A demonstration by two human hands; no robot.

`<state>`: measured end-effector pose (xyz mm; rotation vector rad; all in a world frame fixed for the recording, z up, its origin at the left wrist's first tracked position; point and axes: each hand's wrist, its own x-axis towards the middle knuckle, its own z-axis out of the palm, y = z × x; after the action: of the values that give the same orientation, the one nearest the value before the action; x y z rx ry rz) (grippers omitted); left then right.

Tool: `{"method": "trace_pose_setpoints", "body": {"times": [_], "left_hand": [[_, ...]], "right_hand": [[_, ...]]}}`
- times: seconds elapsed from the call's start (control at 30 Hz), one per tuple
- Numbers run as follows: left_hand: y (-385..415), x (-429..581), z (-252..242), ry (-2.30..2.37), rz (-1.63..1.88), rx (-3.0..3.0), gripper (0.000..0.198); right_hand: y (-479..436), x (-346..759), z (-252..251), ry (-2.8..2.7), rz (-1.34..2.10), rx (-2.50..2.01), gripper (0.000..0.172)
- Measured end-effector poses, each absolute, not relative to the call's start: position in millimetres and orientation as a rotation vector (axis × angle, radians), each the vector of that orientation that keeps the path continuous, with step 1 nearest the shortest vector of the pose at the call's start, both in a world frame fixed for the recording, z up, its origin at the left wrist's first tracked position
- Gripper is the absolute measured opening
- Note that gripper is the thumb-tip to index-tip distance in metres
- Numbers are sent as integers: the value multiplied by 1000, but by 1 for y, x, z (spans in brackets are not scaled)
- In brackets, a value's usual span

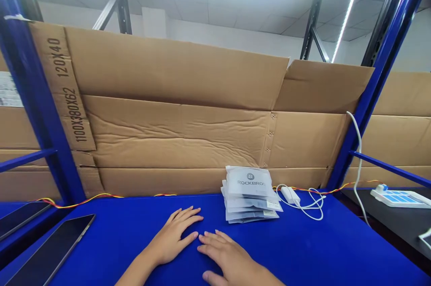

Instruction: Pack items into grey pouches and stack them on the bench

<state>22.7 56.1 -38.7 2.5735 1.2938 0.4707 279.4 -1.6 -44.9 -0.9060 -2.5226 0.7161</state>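
Left hand (171, 241) and right hand (229, 259): 2, flat on blue table (134, 218), fingers spread, holding nothing; packets (249, 185): 1 stack, at least 5, ROCKBROS label on top, just beyond right hand's fingertips, not touching; white adapter (290, 195): 1, corded, right of stack; dark panels (50, 250): 2, far left

"ROCKBROS" on the top plastic packet (249, 186), "120X40" and "1100X380X62" on the cardboard sheet (62, 90)
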Motion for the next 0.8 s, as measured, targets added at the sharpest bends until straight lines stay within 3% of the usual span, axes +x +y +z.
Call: {"method": "trace_pose_setpoints", "body": {"times": [0.8], "left_hand": [[56,23,-38,1297,452,2576,40]], "right_hand": [[0,279,-48,-2538,668,-911,61]]}}
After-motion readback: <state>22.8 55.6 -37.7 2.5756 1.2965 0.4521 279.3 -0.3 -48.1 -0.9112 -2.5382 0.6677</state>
